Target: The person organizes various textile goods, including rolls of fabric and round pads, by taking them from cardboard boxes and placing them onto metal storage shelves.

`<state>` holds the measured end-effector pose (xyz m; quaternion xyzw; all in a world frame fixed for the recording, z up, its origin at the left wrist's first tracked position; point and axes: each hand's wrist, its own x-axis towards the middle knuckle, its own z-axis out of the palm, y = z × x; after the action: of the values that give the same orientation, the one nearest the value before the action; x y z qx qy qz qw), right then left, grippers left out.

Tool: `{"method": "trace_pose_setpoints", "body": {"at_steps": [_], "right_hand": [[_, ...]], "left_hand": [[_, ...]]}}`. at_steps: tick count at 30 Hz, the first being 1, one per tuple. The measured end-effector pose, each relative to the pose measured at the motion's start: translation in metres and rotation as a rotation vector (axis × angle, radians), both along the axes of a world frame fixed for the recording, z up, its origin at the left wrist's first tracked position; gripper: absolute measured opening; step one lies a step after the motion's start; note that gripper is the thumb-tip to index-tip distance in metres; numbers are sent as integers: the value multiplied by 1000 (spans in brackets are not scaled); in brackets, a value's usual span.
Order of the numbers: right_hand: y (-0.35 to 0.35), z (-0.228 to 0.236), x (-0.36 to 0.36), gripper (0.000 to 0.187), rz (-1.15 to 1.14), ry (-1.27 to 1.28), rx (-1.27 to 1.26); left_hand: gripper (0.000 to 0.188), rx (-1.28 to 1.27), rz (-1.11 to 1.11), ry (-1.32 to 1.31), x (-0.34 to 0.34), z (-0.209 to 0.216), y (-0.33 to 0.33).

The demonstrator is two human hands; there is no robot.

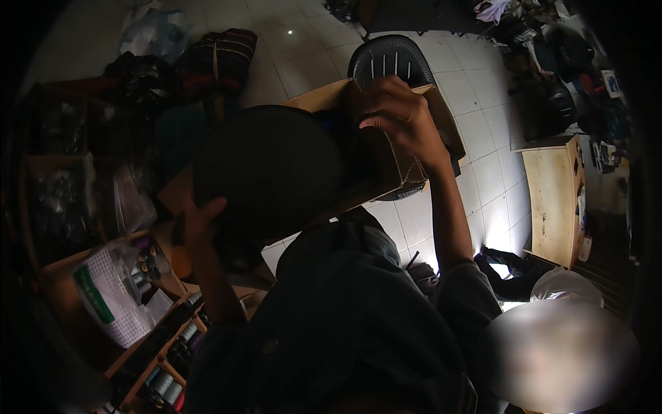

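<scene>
In front of me, a large dark rounded thing point(269, 169) covers part of an open cardboard box point(407, 168). Its surface is too dark to tell what kind of thing it is. My left hand point(201, 222) is closed on its near left edge, with the thumb lying over the rim. Above the box's right part is my right hand point(400, 114), its fingers curled down toward the inside. Shadow hides the fingertips and whatever they grip. The box's contents are mostly lost in the dark.
Behind the box stands a black chair point(389, 55). Wooden shelving point(58, 262) on the left holds bagged goods and thread spools point(162, 383). A wooden cabinet point(548, 200) stands at right. Another person point(565, 286) is at lower right. Bundled cloth point(221, 58) lies at back left.
</scene>
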<state>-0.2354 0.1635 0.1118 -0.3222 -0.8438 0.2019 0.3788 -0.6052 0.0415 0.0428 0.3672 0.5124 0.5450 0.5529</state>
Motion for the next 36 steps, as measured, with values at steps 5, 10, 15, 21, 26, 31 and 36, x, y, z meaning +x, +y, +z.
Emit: {"method": "trace_pose_setpoints", "body": {"at_steps": [5, 10, 15, 21, 26, 31, 36], "right_hand": [[-12, -9, -21, 19, -80, 76, -55], [-54, -37, -18, 22, -365, 246, -483], [-72, -56, 13, 34, -306, 339, -771], [-63, -55, 46, 52, -173, 375, -857], [-32, -39, 64, 56, 174, 9, -737], [-18, -24, 91, 60, 204, -60, -715], [-10, -33, 148, 61, 137, 70, -756]], "left_hand": [[74, -75, -10, -249, 44, -12, -2], [69, -145, -78, -446, 78, -39, -14], [70, -276, -110, -412, 133, -45, -36], [66, -31, -255, -115, 155, -53, -13], [45, 355, -434, 257, 197, 7, 75], [29, 306, -714, 529, 239, 5, 104], [24, 6, -566, 564, 254, 14, 75]]}}
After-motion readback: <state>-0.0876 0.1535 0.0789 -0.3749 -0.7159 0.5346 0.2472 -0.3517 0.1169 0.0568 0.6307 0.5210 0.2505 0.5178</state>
